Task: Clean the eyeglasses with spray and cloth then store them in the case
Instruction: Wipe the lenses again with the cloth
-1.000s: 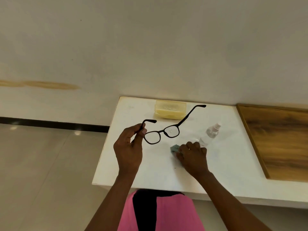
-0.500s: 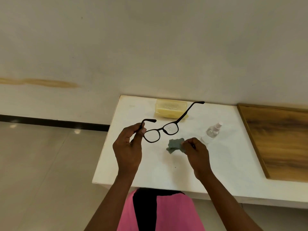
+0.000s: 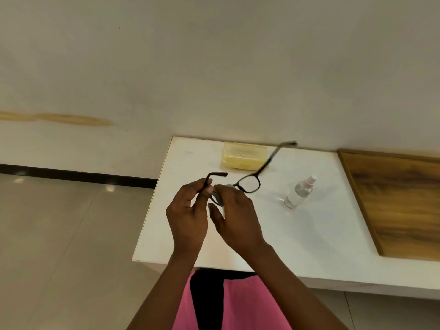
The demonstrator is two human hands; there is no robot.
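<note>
— Two hands are working above the white table [image 3: 309, 234] in the head view. What is each one doing?

— The left hand [image 3: 188, 220] is pinching the black eyeglasses [image 3: 248, 184] at the left hinge, thumb and fingers closed on the frame, with the left temple arm sticking up and curling right above the knuckles. The right hand [image 3: 235, 217] is gripping a grey-green cloth [image 3: 217, 195] and pressing it against the left lens, so that lens is sitting hidden behind cloth and fingers.

— And the rest of the glasses?

— They are hanging in the air over the table, not touching it. The right lens is showing clear, and the right temple arm is reaching up and back, crossing in front of the case.

— Where is the case sitting?

— The pale yellow case [image 3: 242, 156] is lying at the far edge of the table, against the wall [image 3: 214, 67]. Whether its lid is latched, I cannot tell.

— And the spray?

— The clear spray bottle [image 3: 298, 192] is standing on the table to the right of the hands, well apart from them, with nothing touching it.

— Anything else showing?

— A wooden board [image 3: 400, 206] is lying along the table's right side. Below the forearms, pink and black clothing [image 3: 238, 303] is filling the bottom of the frame, and a tiled floor [image 3: 59, 234] is spreading out to the left.
</note>
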